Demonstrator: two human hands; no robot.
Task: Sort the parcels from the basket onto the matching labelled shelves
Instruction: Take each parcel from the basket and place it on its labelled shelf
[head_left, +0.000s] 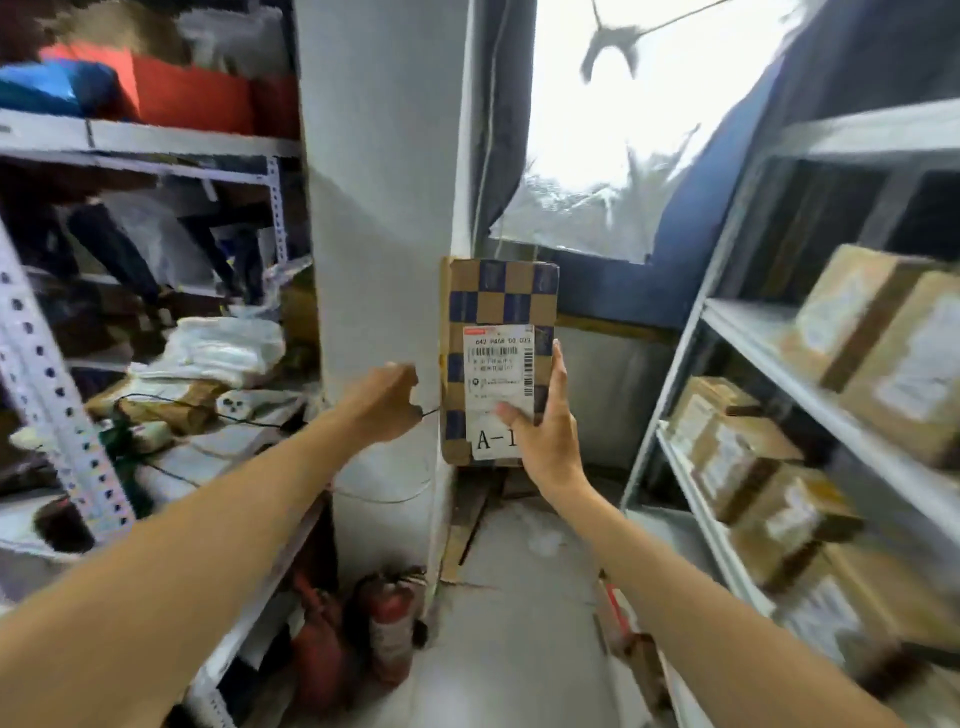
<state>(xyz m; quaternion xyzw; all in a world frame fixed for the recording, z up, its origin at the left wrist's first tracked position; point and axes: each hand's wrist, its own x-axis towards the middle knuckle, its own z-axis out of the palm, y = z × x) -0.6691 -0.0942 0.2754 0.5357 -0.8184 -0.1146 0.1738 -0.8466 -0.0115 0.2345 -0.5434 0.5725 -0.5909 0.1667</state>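
The thumb (511, 413) of the right hand (550, 441) lies across the lower part of a white label (496, 364), and the fingers (559, 364) run up the right edge and reach behind, so the hand grips the parcel (498, 296) from its right side. The parcel is a flat cardboard box with a blue and brown chequer pattern. It is held upright in mid-air in front of us, with its label facing us. On the label we read a barcode, small print, and "A-1" in large letters at the bottom, partly covered by the thumb.

The left hand (384, 400) sits just beside the parcel's left edge with its fingers curled in. A thin dark strand shows between hand and box, and we cannot tell whether the fingers pinch it or hold nothing.

Behind the parcel we see a white pillar (379, 208) and a bright window (623, 130). To the right stands a metal shelf unit (753, 338) carrying rows of taped brown boxes (852, 322), all blurred. To the left a second rack (156, 143) holds white bags (218, 348) and mixed clutter. Two red fire extinguishers (389, 623) stand on the floor at the pillar's foot.
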